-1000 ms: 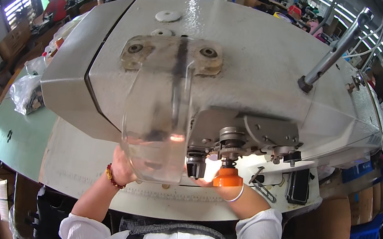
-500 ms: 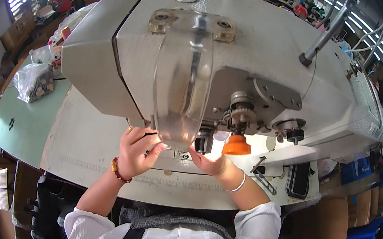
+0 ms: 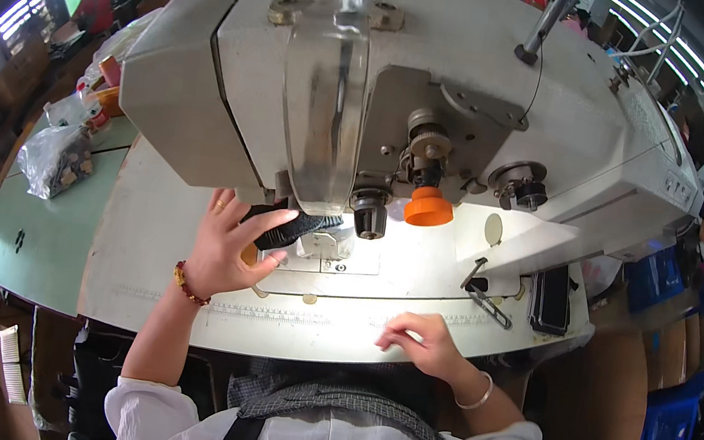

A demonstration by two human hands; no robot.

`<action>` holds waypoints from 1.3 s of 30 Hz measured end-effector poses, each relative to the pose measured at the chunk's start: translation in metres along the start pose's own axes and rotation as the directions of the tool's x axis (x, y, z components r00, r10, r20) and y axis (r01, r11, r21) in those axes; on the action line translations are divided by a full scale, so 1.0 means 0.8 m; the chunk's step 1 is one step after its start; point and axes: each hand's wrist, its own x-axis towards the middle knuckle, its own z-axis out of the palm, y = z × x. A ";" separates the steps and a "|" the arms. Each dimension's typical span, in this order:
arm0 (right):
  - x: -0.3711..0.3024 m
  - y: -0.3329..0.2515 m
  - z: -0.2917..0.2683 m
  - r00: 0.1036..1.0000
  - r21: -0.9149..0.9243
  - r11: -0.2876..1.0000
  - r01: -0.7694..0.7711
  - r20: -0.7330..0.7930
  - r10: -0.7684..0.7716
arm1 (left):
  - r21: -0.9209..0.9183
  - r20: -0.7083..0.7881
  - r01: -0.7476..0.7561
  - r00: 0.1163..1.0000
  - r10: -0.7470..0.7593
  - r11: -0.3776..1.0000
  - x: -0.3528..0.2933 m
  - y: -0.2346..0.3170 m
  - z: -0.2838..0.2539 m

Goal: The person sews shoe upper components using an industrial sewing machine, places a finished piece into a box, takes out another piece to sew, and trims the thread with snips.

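Note:
At the needle area of a white sewing machine, a dark ribbed piece of fabric lies partly under the machine head, which hides some of it. My left hand is at its left end with thumb and fingers spread apart; the hidden fingertips may touch the fabric. Over the front part of the worktop, my right hand is apart from the machine and the fabric. Its fingers are curled in, and nothing shows in them.
An orange knob and a clear guard project above the work area. Thread snips and a black oblong case lie at the right. A clear plastic bag sits on the green tabletop at the left.
My right hand has moved away from the needle area, toward me and to the right. My left hand has shifted left and spread its fingers; the dark fabric now shows beside it.

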 end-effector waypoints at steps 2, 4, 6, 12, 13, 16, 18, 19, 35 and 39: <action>-0.044 0.003 0.000 0.977 0.172 0.967 -0.188 -0.064 0.202 | 0.076 -0.049 -0.141 0.988 0.145 0.987 -0.003 0.002 0.014; -0.065 0.000 0.007 0.977 0.311 0.943 -0.116 -0.134 0.164 | 0.199 -0.121 -0.284 0.943 0.311 0.938 -0.008 0.002 0.027; -0.057 -0.008 0.013 0.993 0.193 0.980 -0.050 -0.098 0.070 | 0.195 -0.217 -0.313 0.910 0.352 0.929 -0.018 0.002 0.036; 0.020 -0.038 0.044 0.954 0.315 0.903 0.293 -0.029 -0.300 | -0.152 -0.151 -0.313 0.945 0.292 0.937 -0.065 0.011 0.051; 0.029 -0.037 0.051 0.948 0.402 0.865 0.301 -0.024 -0.319 | -0.258 -0.189 -0.158 0.976 0.111 0.953 -0.077 0.022 0.056; 0.049 -0.017 0.075 0.979 0.664 0.745 0.065 0.102 -0.177 | -0.672 -0.128 0.270 0.874 -0.468 0.689 -0.115 0.054 0.072; 0.065 0.007 0.101 0.989 0.633 0.761 -0.143 0.060 0.136 | -0.858 0.100 0.410 0.725 -0.681 0.310 -0.134 0.065 0.076; 0.075 0.020 0.111 0.956 0.704 0.663 -0.254 0.076 0.284 | -0.868 0.072 0.380 0.735 -0.674 0.321 -0.140 0.067 0.080; 0.165 0.067 0.210 0.989 0.235 0.968 -0.085 -0.100 0.111 | -0.738 0.048 0.449 0.779 -0.625 0.504 -0.153 0.041 0.071; 0.124 0.048 0.183 0.978 0.103 0.972 -0.211 0.024 0.209 | -0.679 0.215 0.386 0.918 -0.334 0.625 -0.146 0.059 0.040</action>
